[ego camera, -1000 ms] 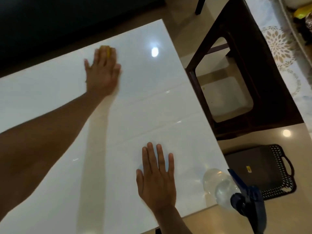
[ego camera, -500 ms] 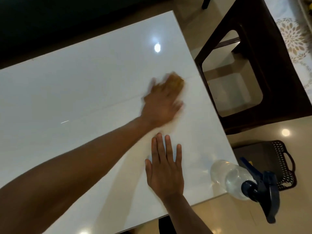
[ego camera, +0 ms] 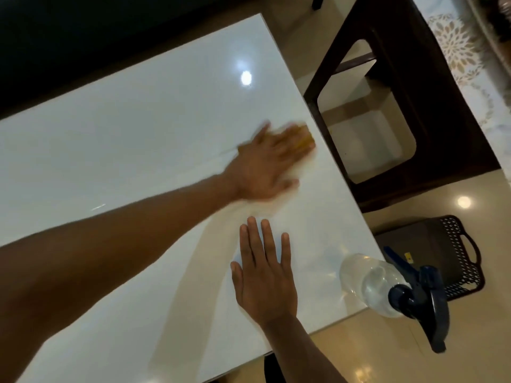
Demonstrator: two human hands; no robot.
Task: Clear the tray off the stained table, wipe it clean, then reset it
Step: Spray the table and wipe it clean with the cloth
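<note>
White and glossy, the table (ego camera: pixel 143 128) filled most of the head view, with ceiling lights mirrored in its top. The left hand (ego camera: pixel 265 164) lay palm down near the table's right edge, about halfway along it, fingers stretched out flat and pressing a yellow sponge (ego camera: pixel 388 140) (ego camera: pixel 305 138) against the surface; only the sponge's far end peeked out beyond the fingertips, and the hand was smeared by motion blur, so the exact finger positions could not be made out. The left forearm crossed the table from the lower left. The right hand (ego camera: pixel 265 277) rested flat on the table nearer the front edge, toward the front right corner, fingers straight and slightly spread, holding nothing. The two hands were near each other but apart

A clear spray bottle (ego camera: pixel 367 283) with a dark blue trigger head (ego camera: pixel 423 299) stood at the table's front right corner, its head reaching out past the edge. The dark tray (ego camera: pixel 431 252), with perforated sides and a loop handle, sat on the beige tiled floor (ego camera: pixel 359 352) just off that corner, partly hidden behind the bottle. A dark brown stool (ego camera: pixel 431 87) stood on the floor beside the table's right edge, beyond the tray. A patterned cloth (ego camera: pixel 456 53) with floral motifs showed at the upper right of the view
</note>
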